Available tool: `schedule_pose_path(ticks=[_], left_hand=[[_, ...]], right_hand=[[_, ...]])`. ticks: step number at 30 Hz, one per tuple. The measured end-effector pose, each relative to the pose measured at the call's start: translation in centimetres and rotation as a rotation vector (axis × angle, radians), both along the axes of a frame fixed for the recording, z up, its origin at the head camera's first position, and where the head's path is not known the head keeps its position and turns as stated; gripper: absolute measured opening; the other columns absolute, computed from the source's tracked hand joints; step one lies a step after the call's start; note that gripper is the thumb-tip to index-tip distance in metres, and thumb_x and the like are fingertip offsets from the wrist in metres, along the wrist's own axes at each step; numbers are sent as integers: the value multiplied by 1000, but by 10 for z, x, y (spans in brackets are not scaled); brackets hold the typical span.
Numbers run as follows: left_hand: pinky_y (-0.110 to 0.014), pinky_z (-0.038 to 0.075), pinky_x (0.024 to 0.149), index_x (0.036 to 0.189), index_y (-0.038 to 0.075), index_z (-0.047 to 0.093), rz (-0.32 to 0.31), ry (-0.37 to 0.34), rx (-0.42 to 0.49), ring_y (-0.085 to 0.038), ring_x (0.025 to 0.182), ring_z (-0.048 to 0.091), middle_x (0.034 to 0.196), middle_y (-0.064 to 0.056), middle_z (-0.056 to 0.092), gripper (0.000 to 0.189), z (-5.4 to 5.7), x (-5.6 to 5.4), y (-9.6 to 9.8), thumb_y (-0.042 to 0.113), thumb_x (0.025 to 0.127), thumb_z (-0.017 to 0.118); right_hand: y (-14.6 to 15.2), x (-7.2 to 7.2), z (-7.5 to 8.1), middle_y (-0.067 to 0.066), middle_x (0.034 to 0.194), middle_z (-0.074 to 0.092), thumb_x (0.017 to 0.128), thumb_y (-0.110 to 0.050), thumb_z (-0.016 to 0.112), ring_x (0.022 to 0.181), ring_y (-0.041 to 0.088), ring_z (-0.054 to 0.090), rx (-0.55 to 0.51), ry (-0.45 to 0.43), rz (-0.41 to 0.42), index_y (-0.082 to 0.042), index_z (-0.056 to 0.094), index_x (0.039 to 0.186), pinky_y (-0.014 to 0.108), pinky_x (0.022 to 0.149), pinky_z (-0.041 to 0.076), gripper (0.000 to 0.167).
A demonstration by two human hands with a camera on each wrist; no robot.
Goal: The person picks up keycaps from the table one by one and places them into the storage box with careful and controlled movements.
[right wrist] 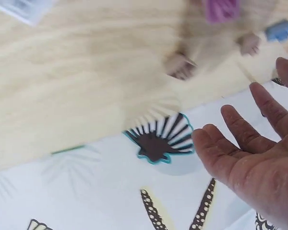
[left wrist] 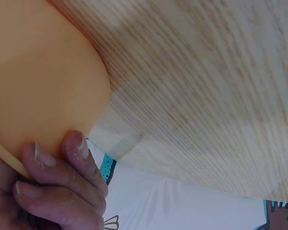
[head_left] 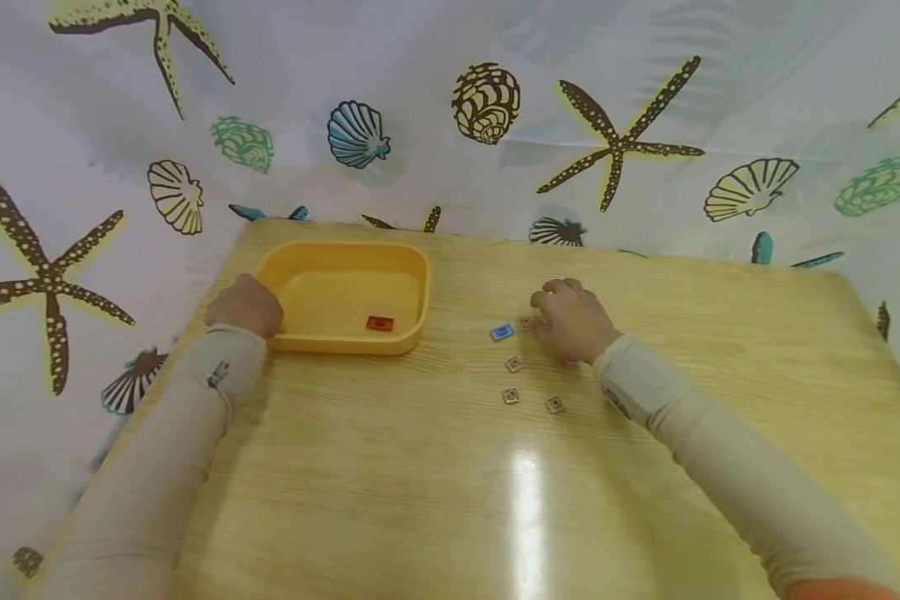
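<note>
A yellow tray (head_left: 412, 287) stands at the table's far left, with one red tile (head_left: 379, 323) lying inside. My left hand (head_left: 245, 307) grips its near left corner. In the left wrist view the fingers (left wrist: 76, 149) curl against the tray wall (left wrist: 43, 81). My right hand (head_left: 567, 321) hovers low over a scatter of small tiles, fingers relaxed and holding nothing (right wrist: 252, 151). A blue tile (head_left: 502, 332) lies just left of it and a brown tile (head_left: 526, 322) is at its fingertips. A pink piece (head_left: 568, 360) peeks from under the palm.
Three more brown tiles (head_left: 514, 363) (head_left: 511, 395) (head_left: 555, 404) lie nearer to me on the wooden table (head_left: 435, 483). A seashell-and-starfish curtain (head_left: 607, 142) hangs round the table's far and side edges.
</note>
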State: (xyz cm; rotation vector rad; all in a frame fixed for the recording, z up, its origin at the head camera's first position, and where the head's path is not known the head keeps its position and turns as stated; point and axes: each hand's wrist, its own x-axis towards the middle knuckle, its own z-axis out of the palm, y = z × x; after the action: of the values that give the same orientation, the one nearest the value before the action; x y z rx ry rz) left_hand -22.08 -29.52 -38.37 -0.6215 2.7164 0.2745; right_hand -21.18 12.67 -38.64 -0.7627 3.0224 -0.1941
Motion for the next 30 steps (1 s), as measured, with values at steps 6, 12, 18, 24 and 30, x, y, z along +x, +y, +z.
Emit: schedule_pose_path(ticks=[6, 12, 18, 24, 30], left_hand=[[-45, 51, 65, 122, -8, 43, 3, -7, -13, -32, 82, 60, 96, -26, 59, 41, -2, 1, -1, 22, 95, 34], [-43, 50, 62, 118, -8, 45, 7, 17, -22, -31, 77, 59, 93, -25, 60, 39, -1, 2, 0, 22, 95, 34], [-44, 51, 62, 117, -8, 46, 0, 35, -16, -34, 79, 62, 93, -26, 61, 38, 2, 4, 3, 21, 95, 33], [-47, 52, 68, 120, -7, 45, 9, 32, -22, -36, 85, 63, 96, -27, 61, 39, 2, 4, 5, 21, 95, 33], [-45, 52, 66, 120, -7, 44, 6, 25, -36, -34, 82, 62, 95, -25, 61, 39, -1, 2, 3, 22, 96, 33]], right_hand=[[7, 8, -20, 25, 134, 52, 91, -21, 60, 127, 45, 46, -45, -28, 76, -1, 59, 122, 61, 98, 42, 37], [-5, 9, -28, 23, 139, 48, 93, -26, 59, 130, 43, 43, -66, -28, 126, -3, 54, 129, 60, 102, 39, 43], [-16, 8, -32, 21, 141, 47, 94, -21, 57, 132, 43, 42, -47, -40, 149, -7, 58, 126, 61, 104, 37, 34], [-21, 6, -32, 20, 139, 49, 94, -18, 58, 132, 41, 42, -22, -41, 141, -7, 64, 118, 60, 104, 37, 27], [-22, 5, -31, 20, 135, 53, 92, -18, 60, 131, 41, 43, -18, -54, 125, -5, 67, 111, 60, 104, 37, 24]])
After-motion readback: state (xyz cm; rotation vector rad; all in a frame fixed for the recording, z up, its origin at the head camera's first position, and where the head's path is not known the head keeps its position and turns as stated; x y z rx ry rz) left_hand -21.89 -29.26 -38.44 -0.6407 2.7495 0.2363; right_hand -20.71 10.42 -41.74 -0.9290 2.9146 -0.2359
